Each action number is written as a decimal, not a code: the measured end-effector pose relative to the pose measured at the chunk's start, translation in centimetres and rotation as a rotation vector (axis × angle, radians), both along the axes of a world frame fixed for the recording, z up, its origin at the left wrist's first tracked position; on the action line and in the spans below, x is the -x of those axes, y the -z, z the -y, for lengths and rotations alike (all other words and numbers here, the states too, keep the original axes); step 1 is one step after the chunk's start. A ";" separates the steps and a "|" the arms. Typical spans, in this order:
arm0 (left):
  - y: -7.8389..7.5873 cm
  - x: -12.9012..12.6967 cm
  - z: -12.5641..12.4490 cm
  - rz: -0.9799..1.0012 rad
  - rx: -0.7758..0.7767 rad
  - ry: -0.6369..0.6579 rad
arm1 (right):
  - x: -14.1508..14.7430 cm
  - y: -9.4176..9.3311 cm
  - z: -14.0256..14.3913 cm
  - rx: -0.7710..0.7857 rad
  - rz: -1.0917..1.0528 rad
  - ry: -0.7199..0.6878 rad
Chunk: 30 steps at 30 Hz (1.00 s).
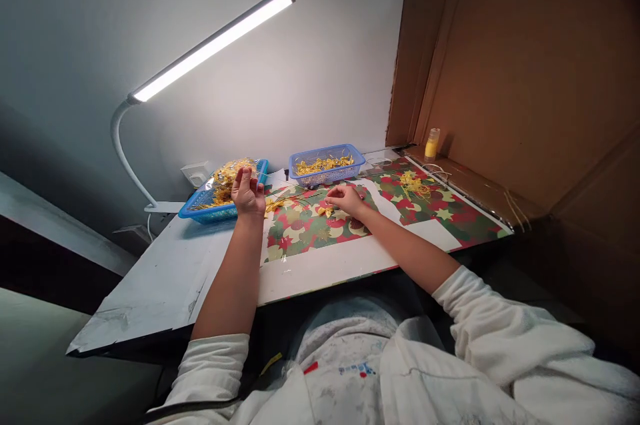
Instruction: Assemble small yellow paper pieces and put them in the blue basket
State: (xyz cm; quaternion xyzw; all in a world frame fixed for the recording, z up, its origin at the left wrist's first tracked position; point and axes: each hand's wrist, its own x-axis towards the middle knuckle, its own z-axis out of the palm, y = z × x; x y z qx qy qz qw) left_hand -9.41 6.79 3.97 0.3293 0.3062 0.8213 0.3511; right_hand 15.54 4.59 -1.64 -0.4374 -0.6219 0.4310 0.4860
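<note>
My left hand (249, 193) is raised in front of the blue basket, palm turned toward me, its fingers curled in and the tips pinched together. What it pinches is too fine to make out. Low over the patterned sheet (295, 238), my right hand (346, 200) has thumb and fingers closed in a pinch, and its contents are hidden. Thin dark lines like thread or stems run between the hands. Small yellow pieces (325, 211) lie just under my right hand, and yellow strips (274, 205) lie beside my left.
A blue basket (207, 213) holds a clear bag of yellow pieces (233, 173). Behind the hands stands a purple-blue basket (327, 176) of yellow pieces. Tangled yellow string (415, 186) lies right, near a small yellow bottle (431, 144). Cardboard (525, 78) walls the right; a lamp (215, 45) shines above.
</note>
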 end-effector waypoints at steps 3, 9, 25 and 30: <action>-0.4 0.7 0.1 0.010 -0.026 -0.017 | -0.1 -0.1 0.2 0.032 -0.008 -0.078; -1.7 1.0 0.8 0.009 -0.086 -0.035 | -0.5 -0.3 0.5 -0.007 0.172 -0.136; -7.0 -4.1 2.0 -0.298 -0.074 0.132 | -0.6 -1.3 0.8 -0.121 0.085 -0.063; -6.2 -8.5 3.8 -0.662 -0.052 0.415 | -0.6 -3.4 1.8 -0.168 -0.239 -0.178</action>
